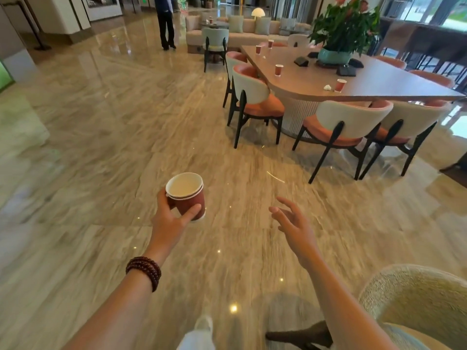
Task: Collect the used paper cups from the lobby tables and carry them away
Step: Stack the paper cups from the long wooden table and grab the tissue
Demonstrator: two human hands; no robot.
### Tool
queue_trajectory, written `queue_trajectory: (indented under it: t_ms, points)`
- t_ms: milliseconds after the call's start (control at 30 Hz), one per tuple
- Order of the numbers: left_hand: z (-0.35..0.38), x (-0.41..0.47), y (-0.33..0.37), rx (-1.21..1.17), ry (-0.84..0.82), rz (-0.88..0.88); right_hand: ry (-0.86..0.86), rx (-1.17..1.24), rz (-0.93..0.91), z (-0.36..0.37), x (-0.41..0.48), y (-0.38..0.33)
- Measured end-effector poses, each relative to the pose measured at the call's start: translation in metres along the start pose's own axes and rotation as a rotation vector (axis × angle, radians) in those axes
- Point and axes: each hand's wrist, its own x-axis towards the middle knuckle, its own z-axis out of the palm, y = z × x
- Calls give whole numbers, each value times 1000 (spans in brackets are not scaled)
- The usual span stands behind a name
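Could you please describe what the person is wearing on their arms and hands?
Both forearms are bare, with no sleeves in view and no gloves. The left wrist carries a dark reddish-brown beaded bracelet wound round in several loops. The right hand and wrist show no jewellery or watch.

Wooden table (374, 79), four red paper cups (279, 70), crumpled napkin (327, 87), teal planter (334, 56), dark holders (301, 61)

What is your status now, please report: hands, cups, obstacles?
Left hand holding stacked cups. Right hand open, empty. Four cups on big table, nearest cup by crumpled tissue. Chairs ring table.
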Motion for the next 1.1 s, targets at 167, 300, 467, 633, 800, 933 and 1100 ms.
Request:
queue_trajectory:
  t_ms: [167, 300, 467, 633, 800, 933, 1100]
  points:
    - [26, 99, -15, 13, -40, 12, 26, 27, 24, 9, 93, 3]
    - [49, 190, -17, 39, -113, 0, 73, 38, 45, 21, 179, -5]
    - [82, 301, -6, 27, -171, 29, 124, 37, 39, 31, 283, -22]
    - [124, 384, -3, 40, -227, 28, 164, 34, 21, 27, 373, -30]
    - [184, 466, -11, 49, -266, 55, 181, 60, 29, 12, 467, -23]
    - [243, 536, -14, 42, -277, 71, 195, 72, 36, -13, 553, -19]
    - [326, 622, -1, 48, -265, 100, 200, 55, 29, -56, 661, -24]
